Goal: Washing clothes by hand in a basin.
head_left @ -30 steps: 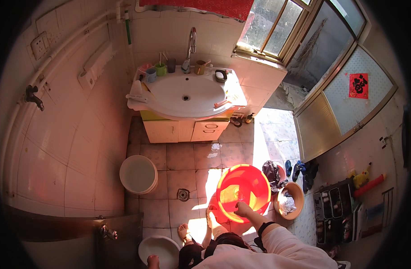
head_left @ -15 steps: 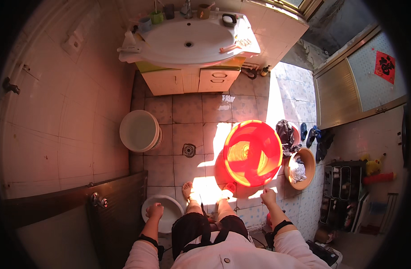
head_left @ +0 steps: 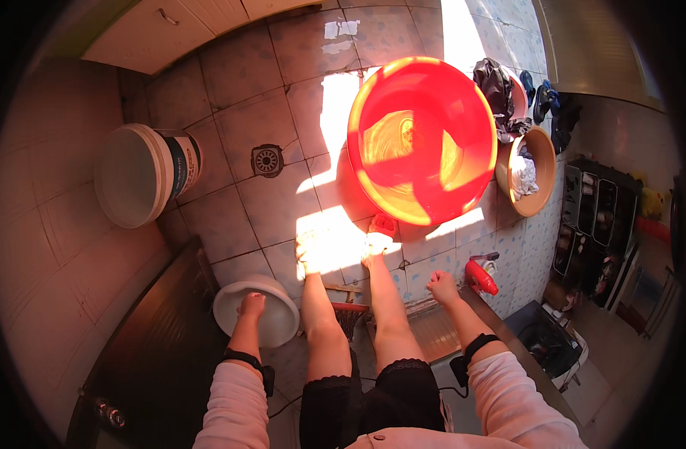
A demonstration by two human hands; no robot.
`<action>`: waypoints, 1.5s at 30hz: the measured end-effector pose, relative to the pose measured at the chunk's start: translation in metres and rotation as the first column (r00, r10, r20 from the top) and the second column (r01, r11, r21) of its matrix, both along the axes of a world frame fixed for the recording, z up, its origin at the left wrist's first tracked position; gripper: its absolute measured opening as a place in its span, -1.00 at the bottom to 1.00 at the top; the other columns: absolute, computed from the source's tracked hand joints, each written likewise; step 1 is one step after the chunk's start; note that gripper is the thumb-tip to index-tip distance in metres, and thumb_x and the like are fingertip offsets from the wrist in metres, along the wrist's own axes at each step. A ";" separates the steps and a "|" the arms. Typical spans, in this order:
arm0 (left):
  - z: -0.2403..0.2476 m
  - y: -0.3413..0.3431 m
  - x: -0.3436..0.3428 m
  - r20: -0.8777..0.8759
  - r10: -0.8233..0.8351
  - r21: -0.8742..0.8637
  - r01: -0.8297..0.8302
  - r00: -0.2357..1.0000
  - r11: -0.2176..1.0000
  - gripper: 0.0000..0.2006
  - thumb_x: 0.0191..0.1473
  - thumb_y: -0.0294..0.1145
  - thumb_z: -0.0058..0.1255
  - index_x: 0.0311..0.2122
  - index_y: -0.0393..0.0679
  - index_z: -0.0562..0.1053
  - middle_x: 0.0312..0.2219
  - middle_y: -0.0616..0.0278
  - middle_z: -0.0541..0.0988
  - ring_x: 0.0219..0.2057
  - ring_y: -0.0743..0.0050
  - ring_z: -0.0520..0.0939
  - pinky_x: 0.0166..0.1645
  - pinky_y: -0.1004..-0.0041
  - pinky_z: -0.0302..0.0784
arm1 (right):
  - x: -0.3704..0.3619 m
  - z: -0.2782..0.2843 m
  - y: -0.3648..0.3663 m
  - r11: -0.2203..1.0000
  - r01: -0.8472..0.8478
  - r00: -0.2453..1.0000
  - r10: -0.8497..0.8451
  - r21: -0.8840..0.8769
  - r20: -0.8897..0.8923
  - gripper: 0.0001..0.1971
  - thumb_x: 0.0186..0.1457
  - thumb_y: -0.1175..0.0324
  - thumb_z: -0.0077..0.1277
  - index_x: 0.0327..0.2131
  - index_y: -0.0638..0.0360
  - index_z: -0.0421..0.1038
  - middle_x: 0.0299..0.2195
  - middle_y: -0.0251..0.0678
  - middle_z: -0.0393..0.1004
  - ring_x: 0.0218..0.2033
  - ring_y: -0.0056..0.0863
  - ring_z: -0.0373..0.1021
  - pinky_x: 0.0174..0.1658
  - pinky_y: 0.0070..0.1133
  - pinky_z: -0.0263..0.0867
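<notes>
Right fingers (head_left: pixel 436 283) have the red tub (head_left: pixel 456 129) ahead, apart.

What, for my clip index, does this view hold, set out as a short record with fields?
Left hand: fingers look curled, nothing seen in it; appears above the white basin
Right hand: fingers look curled, nothing seen in it; left of a red bottle-shaped thing, apart
Ahead: large red tub on the tiled floor
Right of tub: tan basin holding whitish crumpled cloth
Left: white bucket; floor drain between bucket and tub
Light: sun across floor and tub
</notes>
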State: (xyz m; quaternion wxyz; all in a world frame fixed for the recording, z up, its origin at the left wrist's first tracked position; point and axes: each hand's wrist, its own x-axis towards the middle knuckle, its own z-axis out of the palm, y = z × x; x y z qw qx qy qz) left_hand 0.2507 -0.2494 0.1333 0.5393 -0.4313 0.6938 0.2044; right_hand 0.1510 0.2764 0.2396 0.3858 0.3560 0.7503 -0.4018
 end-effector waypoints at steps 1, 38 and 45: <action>-0.019 -0.007 0.010 -0.008 -0.002 0.022 0.003 1.000 1.000 -0.64 -0.12 -0.12 -0.06 -0.16 0.03 0.44 -0.12 0.23 0.45 -0.05 0.08 0.34 0.00 -0.02 0.12 | 0.025 -0.024 0.014 0.999 0.025 1.000 -0.025 0.020 -0.012 -0.74 -0.30 0.62 -0.08 -0.74 0.07 0.05 -0.80 -0.48 0.11 -0.80 -0.64 0.08 -0.76 -0.64 -0.01; -0.123 0.221 -0.136 -0.531 -0.390 -0.378 0.202 0.752 0.903 -0.09 -0.29 -0.42 0.15 0.16 -0.23 -0.13 0.03 -0.03 0.14 0.02 -0.01 0.19 0.08 0.15 0.12 | 0.169 -0.183 0.138 0.940 0.318 0.941 -0.328 0.122 0.079 -0.73 -0.20 0.56 -0.02 -0.70 0.10 0.07 -0.78 -0.46 0.16 -0.76 -0.66 0.22 -0.70 -0.65 0.13; -0.105 0.298 -0.258 -0.931 -0.008 0.065 0.188 0.365 0.980 -0.63 0.01 -0.44 -0.16 -0.03 -0.22 0.23 -0.17 0.08 0.30 -0.17 0.31 0.39 -0.09 0.37 0.33 | 0.057 -0.177 0.109 0.873 0.480 0.773 -0.469 -0.090 -0.427 -0.93 -0.01 0.54 -0.10 -0.46 0.19 0.21 -0.57 -0.51 0.26 -0.54 -0.76 0.18 -0.45 -0.78 0.18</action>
